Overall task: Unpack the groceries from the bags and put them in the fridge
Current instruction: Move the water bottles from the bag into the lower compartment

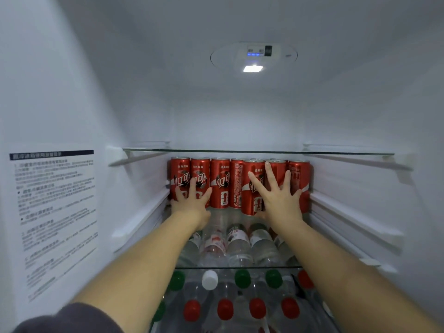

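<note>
Stowing, by the look of it, at the tidying stage: pressing red cans toward the rear of middle glass shelf inside the fridge. Left hand laid flat on the two leftmost cans, fingers straight and splayed, gripping nothing. Right hand likewise spread wide, flat over front can and its neighbours, nothing clasped. All cans upright, touching side by side in a row against the back wall, with at least that one standing forward of the row toward the right. Beneath the glass: clear bottles with green, red and white caps. Above: upper shelf; on the left wall, printed notice; overhead, lit lamp. No bags in view, so no telling the amount left to unpack. Next, probably: squaring the forward can against the row. Calls for an even, gentle push low on the body, to avoid tipping it or toppling neighbours, then drawing both arms out to fetch more.
</note>
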The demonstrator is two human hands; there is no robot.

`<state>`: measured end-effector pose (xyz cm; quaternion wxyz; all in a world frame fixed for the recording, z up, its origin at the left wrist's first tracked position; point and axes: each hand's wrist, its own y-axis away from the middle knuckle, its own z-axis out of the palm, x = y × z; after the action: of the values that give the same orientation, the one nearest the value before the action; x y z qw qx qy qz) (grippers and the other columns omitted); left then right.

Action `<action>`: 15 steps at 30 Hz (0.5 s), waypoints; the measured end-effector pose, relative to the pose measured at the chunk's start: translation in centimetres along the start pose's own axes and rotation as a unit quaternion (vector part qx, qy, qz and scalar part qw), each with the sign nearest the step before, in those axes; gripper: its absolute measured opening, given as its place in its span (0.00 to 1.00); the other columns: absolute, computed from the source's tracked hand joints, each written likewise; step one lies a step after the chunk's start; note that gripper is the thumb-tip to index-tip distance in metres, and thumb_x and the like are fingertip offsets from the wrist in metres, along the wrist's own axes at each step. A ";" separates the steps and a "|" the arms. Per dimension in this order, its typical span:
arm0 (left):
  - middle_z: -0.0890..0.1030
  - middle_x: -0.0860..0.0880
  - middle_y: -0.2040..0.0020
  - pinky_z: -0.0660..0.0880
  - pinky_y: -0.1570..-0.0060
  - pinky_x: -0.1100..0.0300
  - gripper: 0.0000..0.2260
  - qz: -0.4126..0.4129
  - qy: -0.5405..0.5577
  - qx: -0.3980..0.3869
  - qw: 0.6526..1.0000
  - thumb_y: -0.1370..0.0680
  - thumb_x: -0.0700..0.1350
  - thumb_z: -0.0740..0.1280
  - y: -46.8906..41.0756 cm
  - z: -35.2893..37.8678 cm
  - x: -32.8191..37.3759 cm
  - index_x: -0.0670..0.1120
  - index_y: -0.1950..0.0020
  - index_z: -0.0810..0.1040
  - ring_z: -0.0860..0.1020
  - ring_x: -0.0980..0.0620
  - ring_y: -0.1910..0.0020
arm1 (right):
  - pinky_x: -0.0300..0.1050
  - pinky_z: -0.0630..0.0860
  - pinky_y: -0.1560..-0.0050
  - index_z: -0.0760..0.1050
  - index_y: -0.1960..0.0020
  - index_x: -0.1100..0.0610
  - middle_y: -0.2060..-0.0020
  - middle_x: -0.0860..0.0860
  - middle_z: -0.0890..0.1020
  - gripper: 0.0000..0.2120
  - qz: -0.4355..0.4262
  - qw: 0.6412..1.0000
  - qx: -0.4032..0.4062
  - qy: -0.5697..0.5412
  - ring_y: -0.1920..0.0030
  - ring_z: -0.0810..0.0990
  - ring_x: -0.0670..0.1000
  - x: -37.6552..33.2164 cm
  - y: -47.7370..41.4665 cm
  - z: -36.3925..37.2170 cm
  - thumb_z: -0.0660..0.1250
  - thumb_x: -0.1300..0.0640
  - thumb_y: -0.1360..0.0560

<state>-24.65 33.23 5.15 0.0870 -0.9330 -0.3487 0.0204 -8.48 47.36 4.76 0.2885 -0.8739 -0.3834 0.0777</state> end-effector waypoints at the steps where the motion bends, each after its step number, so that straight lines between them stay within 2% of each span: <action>1: 0.28 0.49 0.25 0.49 0.27 0.37 0.30 0.027 -0.012 0.014 0.999 0.18 0.56 0.53 0.2 -0.1 0.5 0.62 0.23 0.37 0.36 0.35 0.25 | 0.77 0.51 0.33 0.28 0.26 0.37 0.24 0.52 0.29 0.52 0.004 1.000 0.007 0.002 0.25 0.38 0.70 0.1 0.2 -0.1 0.70 0.42 0.27; 4: 0.29 0.52 0.25 0.50 0.28 0.35 0.28 0.098 -0.047 0.019 0.994 0.19 0.62 0.51 0.0 -0.5 2.2 0.63 0.23 0.38 0.34 0.40 0.24 | 0.76 0.51 0.31 0.28 0.26 0.38 0.25 0.54 0.29 0.54 0.040 0.999 0.017 -0.009 0.25 0.39 0.70 0.4 0.4 -0.4 0.70 0.41 0.28; 7: 0.30 0.51 0.24 0.49 0.27 0.35 0.29 0.116 -0.073 0.008 0.991 0.19 0.62 0.50 -1.0 -0.5 3.1 0.59 0.22 0.39 0.35 0.46 0.24 | 0.71 0.55 0.29 0.29 0.25 0.41 0.25 0.54 0.28 0.55 0.064 0.997 0.015 -0.034 0.24 0.40 0.68 0.7 0.4 0.0 0.72 0.44 0.28; 9: 0.29 0.49 0.24 0.48 0.27 0.36 0.29 0.116 -0.088 0.009 0.989 0.18 0.61 0.50 -1.3 -0.1 3.3 0.57 0.22 0.39 0.34 0.48 0.24 | 0.65 0.63 0.29 0.30 0.24 0.43 0.26 0.54 0.27 0.55 0.059 0.997 0.020 -0.053 0.23 0.42 0.66 1.0 0.2 0.3 0.73 0.49 0.28; 12: 0.28 0.47 0.25 0.48 0.27 0.37 0.30 0.115 -0.115 0.020 0.986 0.18 0.61 0.50 -1.5 0.4 3.4 0.55 0.21 0.40 0.33 0.47 0.24 | 0.51 0.78 0.40 0.31 0.23 0.46 0.27 0.56 0.25 0.55 0.044 0.996 0.035 -0.068 0.23 0.51 0.62 0.8 -0.1 0.9 0.73 0.59 0.27; 14: 0.29 0.46 0.25 0.49 0.27 0.38 0.30 0.117 -0.110 0.026 0.987 0.18 0.61 0.51 -1.3 0.2 3.6 0.54 0.21 0.40 0.34 0.46 0.24 | 0.49 0.78 0.42 0.31 0.23 0.47 0.27 0.58 0.25 0.54 0.041 0.996 0.047 -0.066 0.23 0.55 0.61 0.5 -0.2 1.0 0.72 0.61 0.27; 15: 0.30 0.46 0.24 0.51 0.26 0.38 0.31 0.121 -0.092 0.027 0.988 0.18 0.60 0.52 -0.9 -0.1 3.8 0.53 0.21 0.41 0.36 0.46 0.23 | 0.51 0.75 0.38 0.31 0.23 0.47 0.27 0.58 0.26 0.54 0.041 0.996 0.050 -0.064 0.23 0.54 0.61 0.6 -0.1 1.0 0.72 0.60 0.26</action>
<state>-22.39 36.36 5.46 0.0762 -0.9597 -0.2393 0.1258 -8.51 48.25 4.05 0.3034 -0.8666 -0.3608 0.1637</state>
